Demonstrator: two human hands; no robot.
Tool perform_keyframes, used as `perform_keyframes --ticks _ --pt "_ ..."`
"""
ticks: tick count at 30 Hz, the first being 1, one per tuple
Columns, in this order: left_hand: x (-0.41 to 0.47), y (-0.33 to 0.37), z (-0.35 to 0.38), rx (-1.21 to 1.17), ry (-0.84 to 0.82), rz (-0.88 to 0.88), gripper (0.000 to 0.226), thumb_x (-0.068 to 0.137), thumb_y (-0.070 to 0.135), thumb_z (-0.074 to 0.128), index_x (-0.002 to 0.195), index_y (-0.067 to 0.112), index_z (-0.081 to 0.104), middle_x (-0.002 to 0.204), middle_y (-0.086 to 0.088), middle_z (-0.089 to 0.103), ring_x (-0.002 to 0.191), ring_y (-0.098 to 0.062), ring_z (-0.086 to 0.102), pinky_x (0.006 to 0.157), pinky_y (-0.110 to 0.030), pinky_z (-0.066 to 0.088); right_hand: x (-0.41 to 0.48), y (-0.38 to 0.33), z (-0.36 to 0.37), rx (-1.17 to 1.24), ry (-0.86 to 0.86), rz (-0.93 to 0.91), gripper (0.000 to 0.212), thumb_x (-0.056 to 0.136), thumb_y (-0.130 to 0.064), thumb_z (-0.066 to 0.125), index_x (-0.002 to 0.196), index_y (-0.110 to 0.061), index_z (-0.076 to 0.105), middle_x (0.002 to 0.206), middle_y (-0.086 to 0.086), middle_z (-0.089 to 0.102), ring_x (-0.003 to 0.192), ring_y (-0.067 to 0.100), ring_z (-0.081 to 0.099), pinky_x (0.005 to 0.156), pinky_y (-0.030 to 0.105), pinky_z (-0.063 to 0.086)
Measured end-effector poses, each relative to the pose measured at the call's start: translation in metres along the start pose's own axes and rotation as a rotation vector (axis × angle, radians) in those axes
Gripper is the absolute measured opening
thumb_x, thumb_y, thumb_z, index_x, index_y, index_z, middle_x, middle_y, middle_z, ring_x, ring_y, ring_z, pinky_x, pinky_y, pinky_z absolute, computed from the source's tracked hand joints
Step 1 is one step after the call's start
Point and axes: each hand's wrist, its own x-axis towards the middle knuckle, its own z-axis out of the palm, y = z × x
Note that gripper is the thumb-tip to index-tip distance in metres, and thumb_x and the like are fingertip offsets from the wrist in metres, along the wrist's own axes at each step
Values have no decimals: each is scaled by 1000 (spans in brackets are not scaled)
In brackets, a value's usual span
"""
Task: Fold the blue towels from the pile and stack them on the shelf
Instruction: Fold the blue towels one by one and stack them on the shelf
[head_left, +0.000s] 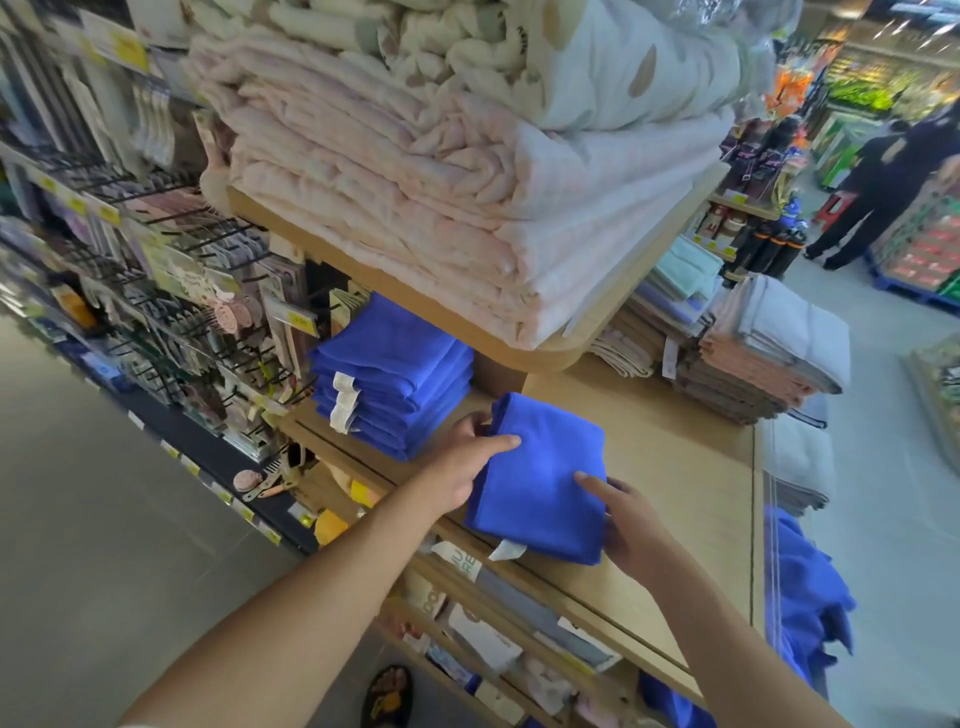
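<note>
surface: wooden shelf (670, 467) | on it: folded blue towel (540, 483); stack of blue towels (395, 379) beside it; grey-pink towel stack (763, 358) at far edge

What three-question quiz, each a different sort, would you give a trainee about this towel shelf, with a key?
1. True or false: the folded blue towel already lies on top of the blue stack.
2. Which hands hold that towel? A: left only. B: right only. C: both.
3. Fill in: the unfolded blue pile sits at the shelf's ____ end.

Key:
1. False; it lies on the shelf beside the stack.
2. C; the left hand and right hand grip opposite edges.
3. Right.
</note>
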Motion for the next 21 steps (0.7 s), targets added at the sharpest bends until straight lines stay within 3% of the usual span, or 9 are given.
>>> perform_keyframes --ticks 3,6,9,12,13,15,17,21 --pt "-22 13 -2 -64 -80 60 26 89 4 71 109 19 70 111 -5 76 102 -21 73 86 -34 60 -13 3 1 70 -147 92 62 78 -28 83 132 -4 64 125 18 72 115 39 69 108 53 49" --pt "-41 30 -8 92 22 155 34 93 5 67 123 19 61 125 -11 68 118 -28 64 107 -46 49 -26 4 12 86 -231 -5 63 78 -24 81 135 -10 60 129 14 71 116 35 70 89 44 60" --pt "-56 50 -21 287 13 268 39 98 8 61 127 33 53 129 -7 66 113 -23 67 98 -42 55 -40 -5 31 105 -290 -118 64 77 -18 81 136 -18 58 129 9 71 115 32 71 84 44 62" --pt "-65 77 -41 332 6 279 47 99 15 62 135 41 48 119 2 68 93 -10 71 70 -30 60 -49 -20 55 68 -242 -224 64 77 -12 82 136 -19 57 123 7 75 109 30 73 82 42 63" --pt "-64 87 -47 322 18 281 49 98 15 63 140 35 46 122 2 66 95 -10 70 73 -32 60 -51 -26 64 74 -231 -253 62 78 -11 82 135 -20 58 121 7 75 108 30 74 78 40 63" --pt "-60 105 -62 265 50 268 55 96 15 68 145 21 45 132 -2 62 113 -21 66 94 -46 56 -54 -39 82 91 -235 -300 59 80 -11 83 132 -23 59 120 6 76 105 29 75 72 37 63" --pt "-53 121 -79 175 77 236 51 94 13 71 141 13 52 134 -8 62 120 -30 62 104 -54 50 -56 -51 103 99 -250 -342 57 82 -11 82 133 -24 59 120 5 76 105 29 75 71 36 62" --pt "-41 156 -114 26 48 191 27 95 8 64 121 8 63 116 -12 70 107 -32 68 95 -47 54 -53 -69 151 106 -234 -391 55 86 -9 78 137 -16 58 129 8 72 114 29 71 85 44 62"
